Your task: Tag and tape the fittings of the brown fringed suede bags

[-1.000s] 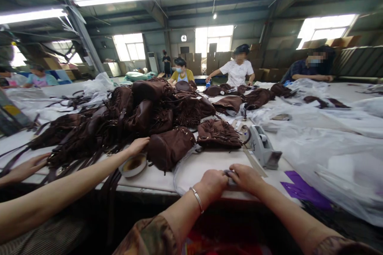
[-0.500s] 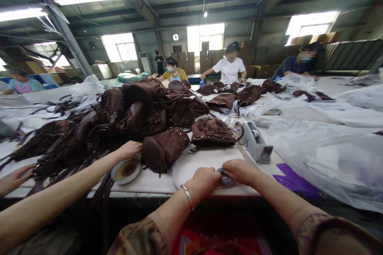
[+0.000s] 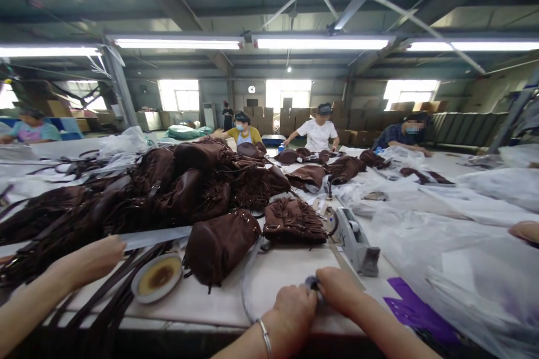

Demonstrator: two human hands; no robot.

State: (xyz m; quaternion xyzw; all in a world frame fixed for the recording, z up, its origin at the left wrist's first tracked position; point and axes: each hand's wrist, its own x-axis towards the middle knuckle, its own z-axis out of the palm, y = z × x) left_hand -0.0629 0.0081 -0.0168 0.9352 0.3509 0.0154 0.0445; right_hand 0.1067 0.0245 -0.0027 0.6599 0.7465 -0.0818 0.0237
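My left hand (image 3: 292, 307) and my right hand (image 3: 337, 290) are closed side by side at the near edge of the white table (image 3: 219, 303). Together they pinch a small dark bundle (image 3: 312, 282), too small to name. A clear plastic bag (image 3: 269, 286) lies flat under and beyond them. Just past it sit a brown fringed bag (image 3: 292, 220) and a brown pouch bag (image 3: 219, 244). A silver bangle circles my left wrist.
A tape dispenser (image 3: 356, 241) stands right of my hands. A co-worker's hand (image 3: 92, 258) at the left holds a long grey strip beside a shallow dish (image 3: 158, 277). Brown bags are heaped at centre left; clear plastic sheets cover the right. Three people work at the table's far side.
The view has tilted up, so my hands sit lower in frame, still pinching the same bundle. The co-worker's hand pulled back left from the brown bag and now holds a grey strip.
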